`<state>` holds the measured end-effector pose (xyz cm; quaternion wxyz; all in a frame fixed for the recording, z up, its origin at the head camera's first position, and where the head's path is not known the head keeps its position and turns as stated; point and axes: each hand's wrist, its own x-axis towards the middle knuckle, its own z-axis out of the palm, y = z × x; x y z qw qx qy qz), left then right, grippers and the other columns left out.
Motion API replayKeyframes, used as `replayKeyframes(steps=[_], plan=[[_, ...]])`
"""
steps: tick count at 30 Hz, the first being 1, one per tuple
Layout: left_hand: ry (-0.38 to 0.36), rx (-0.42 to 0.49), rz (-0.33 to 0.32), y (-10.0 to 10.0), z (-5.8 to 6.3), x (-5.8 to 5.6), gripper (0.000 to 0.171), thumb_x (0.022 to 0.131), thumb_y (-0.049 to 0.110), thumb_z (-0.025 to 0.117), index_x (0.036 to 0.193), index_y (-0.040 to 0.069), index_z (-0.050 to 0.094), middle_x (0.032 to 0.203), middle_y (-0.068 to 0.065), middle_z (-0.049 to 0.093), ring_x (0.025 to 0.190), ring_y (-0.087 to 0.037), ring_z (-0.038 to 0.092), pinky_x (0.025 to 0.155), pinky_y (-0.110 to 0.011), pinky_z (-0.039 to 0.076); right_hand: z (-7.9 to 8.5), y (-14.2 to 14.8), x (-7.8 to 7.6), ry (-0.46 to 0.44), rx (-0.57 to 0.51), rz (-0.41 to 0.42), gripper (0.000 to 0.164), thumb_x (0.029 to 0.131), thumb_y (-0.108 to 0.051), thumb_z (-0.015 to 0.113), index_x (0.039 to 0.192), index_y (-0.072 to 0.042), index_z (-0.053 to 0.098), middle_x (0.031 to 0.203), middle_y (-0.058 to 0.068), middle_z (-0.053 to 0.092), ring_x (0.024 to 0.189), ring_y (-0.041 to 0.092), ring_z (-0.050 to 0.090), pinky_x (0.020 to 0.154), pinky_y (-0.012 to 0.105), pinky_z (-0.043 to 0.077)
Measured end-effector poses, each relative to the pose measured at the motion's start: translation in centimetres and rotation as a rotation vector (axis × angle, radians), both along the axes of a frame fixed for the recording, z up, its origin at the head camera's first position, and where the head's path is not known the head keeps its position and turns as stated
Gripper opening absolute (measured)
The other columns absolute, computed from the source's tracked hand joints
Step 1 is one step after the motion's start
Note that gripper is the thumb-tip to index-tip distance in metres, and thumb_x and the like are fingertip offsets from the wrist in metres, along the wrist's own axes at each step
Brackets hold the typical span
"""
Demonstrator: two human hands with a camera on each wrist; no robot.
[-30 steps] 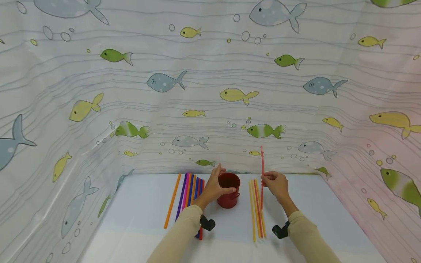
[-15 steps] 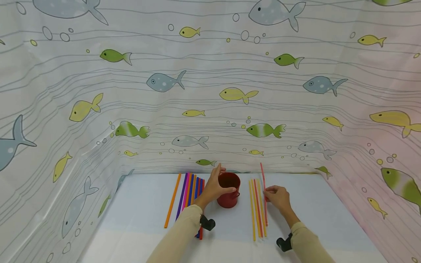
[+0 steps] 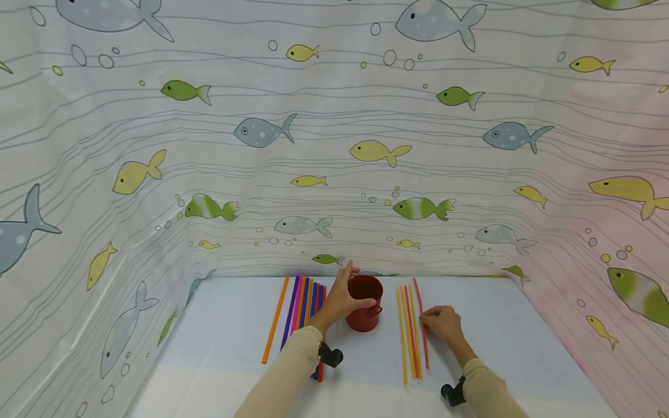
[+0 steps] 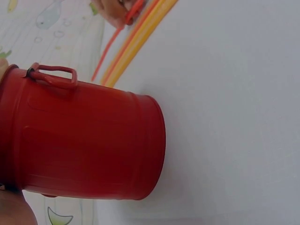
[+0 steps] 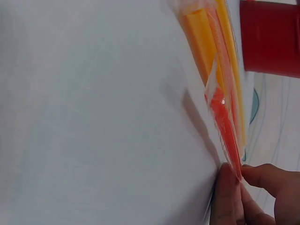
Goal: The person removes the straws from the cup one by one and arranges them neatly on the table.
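In the head view my left hand grips a red metal bucket at its top, thumb across the near side of the rim. The bucket stands upright, and the left wrist view shows a small wire side handle. My right hand pinches a red drinking straw near its middle between thumb and fingers. Clear wrapping encloses this straw in the right wrist view. Just left of it lie several yellow and red straws, side by side and pointing away from me.
Left of the bucket, several orange, purple, pink, blue and red sticks lie in a row, partly hidden by my left arm. All stand or lie on a white table. A fish-printed curtain rises behind and at both sides.
My right hand has brought the red straw down and toward me, from raised upright to alongside the other wrapped straws. My left hand and the bucket have stayed in place.
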<state>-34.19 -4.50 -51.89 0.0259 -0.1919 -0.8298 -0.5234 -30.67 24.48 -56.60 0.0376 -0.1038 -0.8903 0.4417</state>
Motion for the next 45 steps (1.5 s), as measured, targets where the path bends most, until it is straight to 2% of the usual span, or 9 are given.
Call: replayKeyframes(steps=[4,9,16,25,29,34,39,42,45], plan=[[-0.006,-0.004,0.003,0.1,0.0,-0.1,0.111,0.074,0.039,0.085,0.156,0.013,0.014,0.144,0.002,0.038,0.130,-0.017,0.040,0.099,-0.043,0.047,0.2,0.0,0.1,-0.011,-0.007,0.018,0.018,0.081,-0.014,0.076,0.084,0.003,0.071,0.067,0.003,0.067,0.055,0.015,0.063,0.051,0.028,0.049],[-0.008,-0.013,0.002,0.4,0.0,-0.1,0.111,0.075,0.040,0.084,0.157,0.015,0.014,0.144,0.001,0.038,0.130,-0.018,0.041,0.098,-0.043,0.048,0.3,0.2,0.1,-0.009,0.064,0.044,0.018,0.079,-0.015,0.078,0.081,0.002,0.073,0.064,0.002,0.066,0.055,0.013,0.060,0.053,0.029,0.048],[-0.009,-0.010,-0.003,0.5,0.1,0.1,0.110,0.075,0.038,0.084,0.156,0.014,0.014,0.145,0.001,0.038,0.130,-0.019,0.041,0.097,-0.043,0.048,0.1,0.2,0.3,-0.044,0.007,0.054,0.017,0.079,-0.011,0.077,0.081,0.005,0.071,0.062,0.005,0.066,0.052,0.016,0.065,0.050,0.029,0.055],[-0.008,-0.006,-0.006,0.5,0.2,0.0,0.110,0.075,0.037,0.085,0.156,0.013,0.015,0.145,0.000,0.038,0.130,-0.019,0.041,0.098,-0.044,0.047,0.1,0.6,0.4,-0.024,0.031,0.055,0.019,0.081,-0.015,0.076,0.080,0.004,0.071,0.060,0.004,0.065,0.050,0.016,0.064,0.047,0.030,0.054],[0.004,-0.001,-0.008,0.4,0.2,-0.2,0.112,0.074,0.037,0.085,0.156,0.011,0.015,0.145,-0.002,0.038,0.130,-0.020,0.041,0.099,-0.046,0.047,0.7,1.1,0.3,0.002,0.044,0.045,0.024,0.085,-0.018,0.073,0.087,0.005,0.071,0.063,0.005,0.065,0.051,0.017,0.063,0.047,0.029,0.052],[0.008,-0.035,-0.030,0.2,0.3,-0.3,0.110,0.074,0.038,0.085,0.155,0.010,0.017,0.144,-0.004,0.039,0.129,-0.021,0.042,0.099,-0.045,0.046,2.3,1.7,-0.3,0.106,0.064,0.047,0.031,0.091,-0.024,0.069,0.102,0.005,0.068,0.079,0.014,0.069,0.060,0.024,0.066,0.049,0.030,0.053],[-0.018,-0.115,-0.071,-0.4,1.2,-0.6,0.103,0.078,0.048,0.079,0.156,0.018,0.018,0.147,0.000,0.038,0.133,-0.020,0.040,0.104,-0.045,0.042,4.7,2.2,-1.3,0.215,0.180,0.066,0.048,0.093,-0.039,0.064,0.119,0.002,0.064,0.107,0.019,0.068,0.089,0.033,0.068,0.072,0.043,0.055],[-0.023,-0.145,-0.079,-1.0,1.6,-0.6,0.096,0.082,0.057,0.071,0.156,0.026,0.018,0.152,0.004,0.035,0.138,-0.020,0.034,0.108,-0.050,0.036,6.0,2.1,-1.4,0.224,0.211,0.099,0.068,0.093,-0.053,0.058,0.136,0.000,0.052,0.128,0.023,0.059,0.111,0.039,0.060,0.089,0.053,0.049],[0.003,-0.188,-0.065,-2.0,1.8,-0.6,0.088,0.087,0.061,0.062,0.156,0.029,0.019,0.156,0.004,0.031,0.143,-0.021,0.027,0.111,-0.054,0.028,6.7,1.8,-1.3,0.236,0.260,0.137,0.083,0.092,-0.063,0.051,0.148,-0.003,0.038,0.146,0.024,0.043,0.129,0.042,0.045,0.101,0.060,0.037]])
